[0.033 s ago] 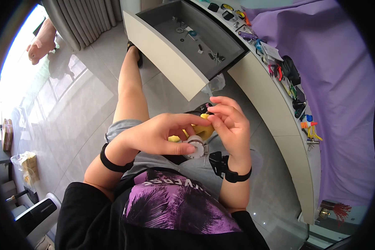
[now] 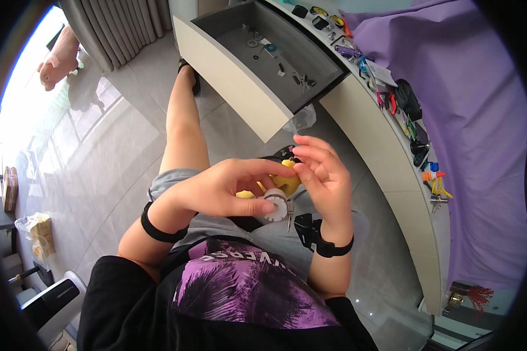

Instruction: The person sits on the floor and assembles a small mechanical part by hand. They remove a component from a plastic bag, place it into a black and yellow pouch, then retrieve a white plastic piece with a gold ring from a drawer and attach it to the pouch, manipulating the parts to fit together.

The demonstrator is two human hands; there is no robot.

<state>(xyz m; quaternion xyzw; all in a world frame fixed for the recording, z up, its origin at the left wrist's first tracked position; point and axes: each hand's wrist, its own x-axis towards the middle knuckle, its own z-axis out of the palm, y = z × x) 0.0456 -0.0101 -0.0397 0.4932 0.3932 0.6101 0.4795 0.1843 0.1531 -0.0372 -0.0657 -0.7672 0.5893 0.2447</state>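
I sit with a small yellow toy-like part (image 2: pixel 288 177) held over my lap between both hands. My left hand (image 2: pixel 225 190) grips it from the left, thumb pressed near a white toothed wheel (image 2: pixel 273 209) on its underside. My right hand (image 2: pixel 324 175) holds its right side, fingertips pinched at the top. A thin metal pin (image 2: pixel 289 221) sticks down beside the wheel. Most of the yellow part is hidden by my fingers. Both wrists carry black bands.
An open grey drawer (image 2: pixel 240 82) with small loose parts juts out ahead of my knees. To the right runs a white desk edge (image 2: pixel 392 175) with a purple cloth (image 2: pixel 480 134) and several small tools. A clear plastic bag (image 2: pixel 301 119) lies below the drawer. A pink plush toy (image 2: pixel 58 50) sits far left.
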